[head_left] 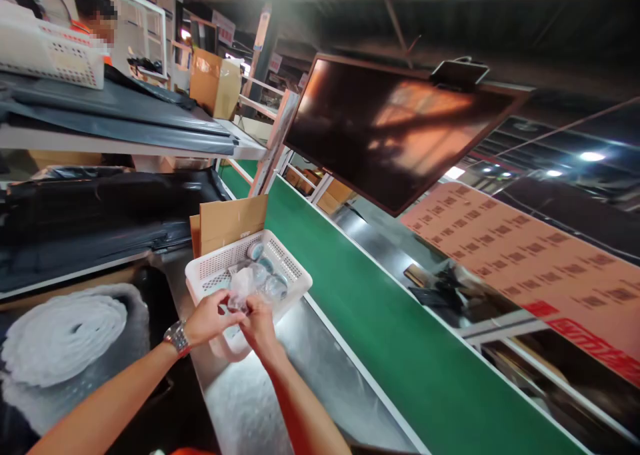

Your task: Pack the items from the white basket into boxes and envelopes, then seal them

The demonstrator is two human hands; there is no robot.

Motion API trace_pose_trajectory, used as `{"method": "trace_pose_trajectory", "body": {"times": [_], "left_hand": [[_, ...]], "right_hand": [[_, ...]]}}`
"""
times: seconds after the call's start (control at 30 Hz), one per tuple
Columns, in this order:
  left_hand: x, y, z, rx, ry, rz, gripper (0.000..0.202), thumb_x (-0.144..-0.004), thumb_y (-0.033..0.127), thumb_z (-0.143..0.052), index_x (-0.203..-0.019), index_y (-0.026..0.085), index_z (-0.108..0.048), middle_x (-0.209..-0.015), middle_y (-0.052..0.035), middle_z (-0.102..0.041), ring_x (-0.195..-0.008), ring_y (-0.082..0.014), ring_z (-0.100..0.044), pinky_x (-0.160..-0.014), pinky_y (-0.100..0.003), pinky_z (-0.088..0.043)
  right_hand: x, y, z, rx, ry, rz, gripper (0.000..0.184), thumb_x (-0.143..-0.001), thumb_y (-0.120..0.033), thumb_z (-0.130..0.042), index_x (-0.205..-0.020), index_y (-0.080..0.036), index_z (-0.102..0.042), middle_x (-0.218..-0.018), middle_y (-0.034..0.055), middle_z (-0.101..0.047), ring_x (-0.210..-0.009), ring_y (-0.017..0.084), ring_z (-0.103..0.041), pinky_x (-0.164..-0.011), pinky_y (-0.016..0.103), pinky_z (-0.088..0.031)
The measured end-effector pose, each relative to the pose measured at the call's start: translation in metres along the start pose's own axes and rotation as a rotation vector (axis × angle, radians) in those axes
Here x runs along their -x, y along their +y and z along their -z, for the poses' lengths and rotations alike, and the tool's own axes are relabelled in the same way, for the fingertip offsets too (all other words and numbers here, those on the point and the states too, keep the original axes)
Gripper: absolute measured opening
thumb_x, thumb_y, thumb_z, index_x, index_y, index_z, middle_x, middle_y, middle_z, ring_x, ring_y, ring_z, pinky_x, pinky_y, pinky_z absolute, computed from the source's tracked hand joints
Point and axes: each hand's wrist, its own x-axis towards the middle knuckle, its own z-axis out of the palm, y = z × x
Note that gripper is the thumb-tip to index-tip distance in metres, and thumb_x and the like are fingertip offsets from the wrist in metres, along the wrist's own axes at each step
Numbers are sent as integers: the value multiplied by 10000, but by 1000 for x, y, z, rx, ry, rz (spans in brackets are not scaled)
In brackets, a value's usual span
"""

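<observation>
Both my hands meet over the near side of a white perforated plastic basket (200,272). My left hand (207,318), with a metal watch (177,338) at the wrist, is closed on a crumpled clear plastic bag (241,287). On the same bag, from the right, my right hand (257,322) is pinched shut. What the bag contains, if anything, I cannot make out. Several round items in clear wrap (275,286) lie in the basket behind my fingers.
Brown cardboard (235,222) stands behind the basket. A green conveyor belt (360,322) runs along the right, under a large screen (390,128). White bubble wrap roll (65,338) sits at left. A person (93,15) is beyond the shelf.
</observation>
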Motion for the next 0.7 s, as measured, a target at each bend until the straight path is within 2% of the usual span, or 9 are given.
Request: {"method": "trace_pose_trajectory", "body": {"times": [0.1,0.2,0.27,0.33,0.4,0.43,0.53,0.6,0.7], "left_hand": [[4,-12,-1,-46,122,56,463,-871,685,-660,-800,233,-730,-868,-77,-818,-884,-276,-766,-836,-372,-615],[4,-25,11,-39,255,100,462,-863,657,-576,-746,233,-718,-766,-71,-785,-754,-264,-742,-728,-356,-596],[7,-30,25,-40,361,94,467,-841,665,-578,-734,233,-718,-764,-77,-787,-739,-265,-743,-714,-352,-595],[11,-31,38,-39,490,81,475,-826,682,-595,-731,234,-722,-764,-79,-790,-734,-266,-742,-721,-350,-602],[16,-27,48,-30,604,79,483,-820,696,-624,-770,233,-753,-776,-75,-804,-732,-264,-745,-728,-341,-609],[18,-24,51,-19,638,82,489,-821,703,-640,-796,233,-773,-794,-73,-819,-742,-264,-753,-731,-334,-612],[23,-15,55,46,660,106,524,-810,732,-681,-875,232,-821,-842,-71,-861,-779,-272,-783,-716,-315,-624],[27,-10,55,78,656,125,546,-791,746,-695,-899,230,-836,-834,-69,-867,-764,-273,-788,-700,-317,-634],[37,-6,56,36,651,151,528,-783,739,-689,-821,232,-832,-746,-62,-838,-707,-273,-774,-689,-336,-635]], "right_hand": [[-3,-5,-2,-92,-126,-53,470,-869,-556,-874,-688,-234,-583,-712,-39,-586,-679,147,-511,-663,294,-407],[-13,6,22,-215,-326,10,518,-861,-735,-837,-841,-233,-711,-931,28,-758,-836,204,-683,-743,319,-542],[-25,20,45,-108,-254,30,500,-959,-716,-730,-1089,-235,-777,-1243,120,-798,-1178,296,-735,-994,421,-604],[-36,34,60,154,-122,-49,476,-1047,-613,-622,-1223,-193,-760,-1363,212,-766,-1377,376,-664,-1183,559,-524],[-40,43,60,350,-150,-121,430,-1063,-535,-598,-1143,-147,-765,-1227,253,-796,-1296,423,-693,-1176,624,-504],[-39,45,55,375,-223,-124,405,-1055,-526,-616,-1066,-151,-769,-1121,228,-817,-1185,407,-731,-1122,597,-538],[-30,42,31,242,-491,-7,376,-986,-581,-732,-894,-219,-771,-866,60,-821,-869,262,-756,-885,378,-614],[-31,41,24,155,-578,37,405,-960,-631,-753,-821,-251,-773,-791,-7,-805,-760,203,-739,-756,298,-601],[-52,54,42,170,-405,-44,374,-1051,-548,-615,-960,-248,-819,-970,34,-864,-898,229,-792,-854,341,-633]]}}
